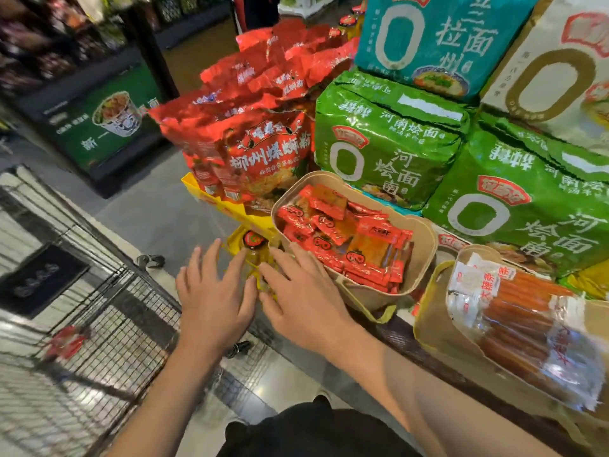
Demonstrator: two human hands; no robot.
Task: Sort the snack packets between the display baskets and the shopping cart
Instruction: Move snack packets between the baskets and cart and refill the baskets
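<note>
Supermarket aisle seen from above. A grey polished tile floor [138, 206] is running across the left half and is reflecting soft overhead light. A dark shelving unit [43, 51] is standing along the upper left, its blurred goods lying in shadow. A green and black printed display stand showing a noodle cup [102, 127] is sitting on the floor below it. A dark vertical post [148, 44] is rising beside the stand. A dark brown wooden counter edge [412, 338] is crossing the lower right. The far aisle is glowing brownish.
</note>
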